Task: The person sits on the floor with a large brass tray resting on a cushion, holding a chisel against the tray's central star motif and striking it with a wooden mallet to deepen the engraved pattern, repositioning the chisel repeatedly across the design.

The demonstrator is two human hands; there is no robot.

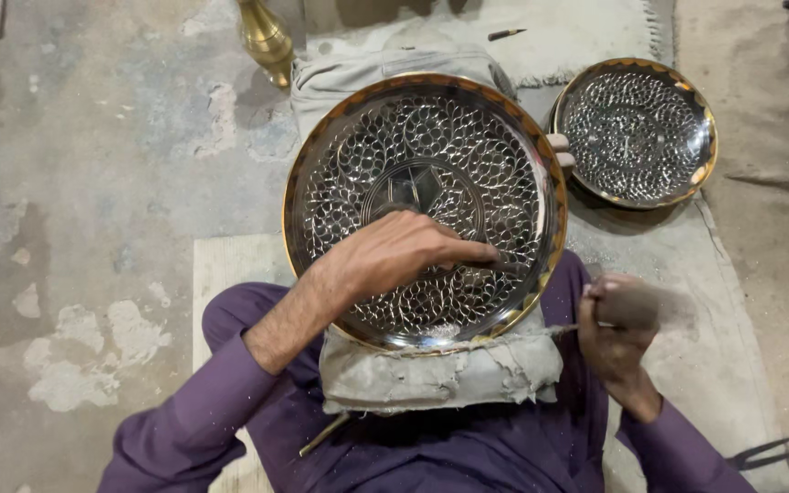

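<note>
A large round metal tray (321,173) with an engraved leaf pattern and a brass rim rests on a grey cloth-wrapped pad (440,374) over my lap. My left hand (394,251) lies over the tray's lower middle, fingers pinched on a thin chisel (504,260) whose tip touches the engraved surface. My right hand (618,333) is off the tray's lower right edge, closed around the handle of a small hammer (632,306), which is blurred.
A second, smaller engraved tray (636,132) lies on the mat at the upper right. A brass vase base (265,38) stands at the top. A pencil-like tool (507,34) lies on the cloth behind. Metal dividers (764,454) lie at the lower right. Cracked concrete floor spreads left.
</note>
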